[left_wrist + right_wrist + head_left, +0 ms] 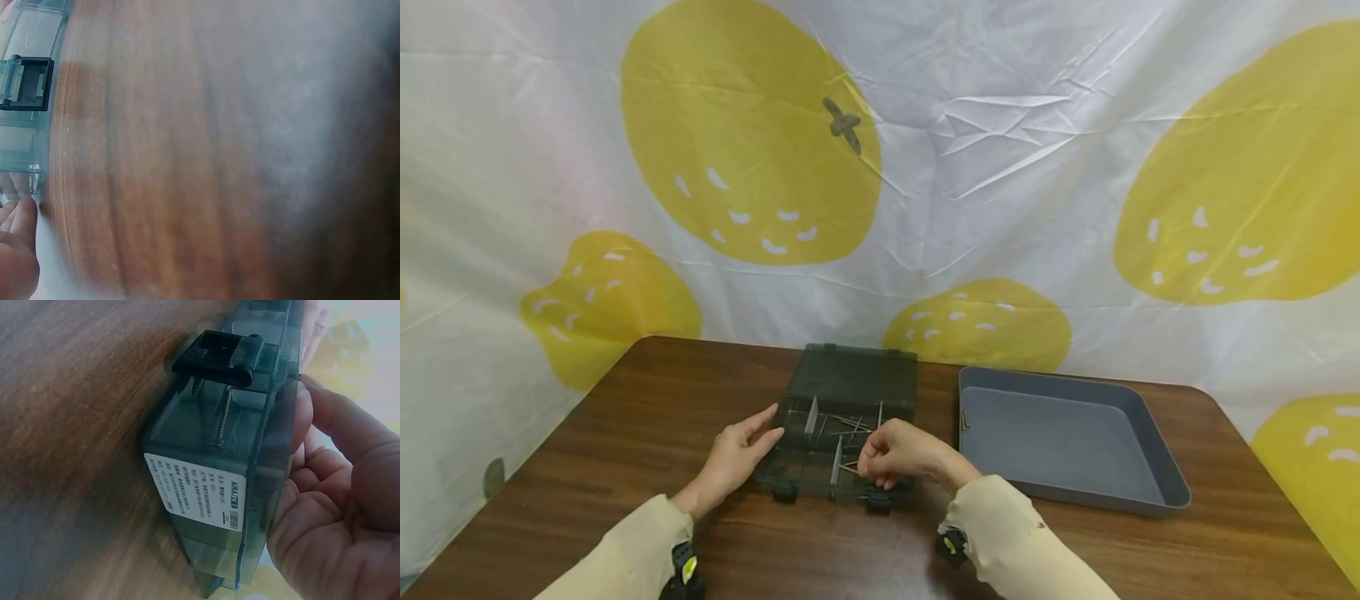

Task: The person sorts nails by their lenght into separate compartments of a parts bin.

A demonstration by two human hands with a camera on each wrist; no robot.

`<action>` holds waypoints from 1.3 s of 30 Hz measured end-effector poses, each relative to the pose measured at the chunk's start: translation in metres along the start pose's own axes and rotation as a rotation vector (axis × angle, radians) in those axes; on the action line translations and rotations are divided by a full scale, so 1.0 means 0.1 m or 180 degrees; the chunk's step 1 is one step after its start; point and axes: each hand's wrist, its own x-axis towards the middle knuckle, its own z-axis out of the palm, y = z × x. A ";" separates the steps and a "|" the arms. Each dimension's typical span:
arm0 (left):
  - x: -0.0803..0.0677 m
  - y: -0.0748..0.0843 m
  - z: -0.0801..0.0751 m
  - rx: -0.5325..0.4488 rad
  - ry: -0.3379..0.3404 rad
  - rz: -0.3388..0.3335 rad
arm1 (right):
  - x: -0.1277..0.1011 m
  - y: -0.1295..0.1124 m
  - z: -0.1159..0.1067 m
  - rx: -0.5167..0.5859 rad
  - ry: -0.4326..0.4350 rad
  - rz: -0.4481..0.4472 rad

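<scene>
A dark translucent divided box (797,462) lies with its lid (857,372) raised at the back. Long silver pieces like nails or screws (850,423) lie crosswise in its rear compartment. My left hand (735,454) is at the box's left side, its fairly straight fingers by the edge. My right hand (898,454) reaches into the front right compartment, thumb and fingers curled together; whether they pinch anything is hidden. A brass screw (848,468) shows beside those fingertips. Through the wall in the right wrist view, a threaded screw (223,419) is visible below the hand.
A shallow grey tray (1075,493) stands to the right of the box, with small brass screws (966,420) at its left side. Black latches (878,501) stick out at the box's front. A lemon-patterned cloth (925,208) hangs behind the wooden table (692,383).
</scene>
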 end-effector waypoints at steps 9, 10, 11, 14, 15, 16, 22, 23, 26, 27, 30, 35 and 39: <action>-0.01 0.02 -0.01 -0.0020 -0.0004 -0.0029 | -0.01 -0.03 0.02 -0.0189 -0.0002 0.0038; -0.01 0.02 -0.01 -0.0022 -0.0006 -0.0032 | -0.01 -0.03 0.02 -0.0206 -0.0001 0.0038; -0.01 0.02 -0.01 -0.0023 -0.0005 -0.0029 | -0.01 -0.03 0.02 -0.0220 0.0001 0.0035; -0.01 0.01 0.00 -0.0033 -0.0012 -0.0028 | -0.01 -0.03 0.03 -0.0263 0.0015 0.0029; -0.01 0.01 0.00 -0.0031 -0.0012 -0.0024 | -0.01 -0.03 0.03 -0.0279 0.0019 0.0021; -0.01 0.01 0.00 -0.0030 -0.0007 -0.0024 | -0.01 -0.03 0.03 -0.0276 0.0037 0.0017; -0.02 0.01 0.00 -0.0036 -0.0007 -0.0013 | -0.05 0.00 0.01 0.0088 0.0267 -0.0054; -0.02 0.01 0.00 -0.0037 -0.0009 -0.0010 | -0.06 0.02 -0.01 0.0181 0.0338 -0.0085; -0.02 0.01 -0.01 -0.0037 -0.0013 -0.0015 | -0.11 0.07 -0.10 0.0444 0.0647 -0.0169; -0.02 0.01 -0.01 -0.0038 -0.0011 -0.0018 | -0.13 0.08 -0.14 0.0534 0.0781 -0.0178; -0.02 0.02 -0.01 -0.0031 -0.0003 -0.0031 | -0.20 0.14 -0.27 0.0841 0.1245 -0.0102; -0.02 0.03 -0.01 -0.0026 -0.0015 -0.0037 | -0.33 0.24 -0.46 0.1159 0.1943 0.0131; -0.02 0.03 -0.01 -0.0027 -0.0013 -0.0039 | -0.41 0.32 -0.60 0.1226 0.2315 0.0287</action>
